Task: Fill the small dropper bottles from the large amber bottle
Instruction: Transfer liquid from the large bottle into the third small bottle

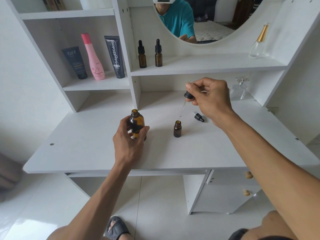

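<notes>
The large amber bottle [136,122] stands uncapped on the white desk [86,149], and my left hand [129,141] grips its lower body. My right hand [210,99] pinches a black-capped dropper [186,99]; its glass pipette tip hangs just above the open mouth of a small amber bottle [177,129] in the middle of the desk. A second black dropper cap [198,117] lies on its side behind that bottle. Two capped small dropper bottles [142,56] [158,54] stand on the shelf above.
In the left shelf compartment stand a dark Kahf tube [75,63], a pink bottle [94,58] and a dark Glad2Glow tube [115,57]. Clear glass perfume bottles sit at the right, one on the upper shelf [258,44], one in the niche [239,89]. A round mirror [207,19] hangs behind.
</notes>
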A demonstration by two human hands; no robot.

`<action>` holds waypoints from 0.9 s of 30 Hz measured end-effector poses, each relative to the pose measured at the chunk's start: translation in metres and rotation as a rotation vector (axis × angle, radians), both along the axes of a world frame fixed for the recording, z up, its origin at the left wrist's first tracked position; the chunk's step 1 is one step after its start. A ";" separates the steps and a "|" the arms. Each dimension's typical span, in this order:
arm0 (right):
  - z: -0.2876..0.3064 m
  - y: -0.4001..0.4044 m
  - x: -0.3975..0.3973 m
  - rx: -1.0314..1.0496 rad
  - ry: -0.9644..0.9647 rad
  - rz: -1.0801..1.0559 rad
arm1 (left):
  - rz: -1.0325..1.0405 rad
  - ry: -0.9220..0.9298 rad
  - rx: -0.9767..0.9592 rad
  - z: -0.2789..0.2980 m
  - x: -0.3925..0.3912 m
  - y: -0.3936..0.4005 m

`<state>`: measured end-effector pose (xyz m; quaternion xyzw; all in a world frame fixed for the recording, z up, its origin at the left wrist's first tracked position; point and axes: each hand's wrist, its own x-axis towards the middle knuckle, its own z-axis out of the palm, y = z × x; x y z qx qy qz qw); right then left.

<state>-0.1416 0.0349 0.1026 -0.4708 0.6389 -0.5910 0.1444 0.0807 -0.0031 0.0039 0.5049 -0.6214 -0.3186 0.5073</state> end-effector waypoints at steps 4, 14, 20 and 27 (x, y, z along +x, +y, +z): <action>0.001 0.000 0.001 0.004 0.012 0.011 | -0.001 -0.006 -0.007 -0.001 0.000 -0.001; 0.002 0.000 0.003 0.001 0.060 0.025 | -0.006 0.001 -0.001 -0.001 0.000 -0.001; 0.002 0.000 0.004 0.001 0.102 0.037 | -0.005 0.002 -0.004 -0.001 0.000 -0.001; 0.004 -0.002 0.004 -0.022 0.167 0.038 | -0.007 0.007 -0.008 0.000 0.000 0.000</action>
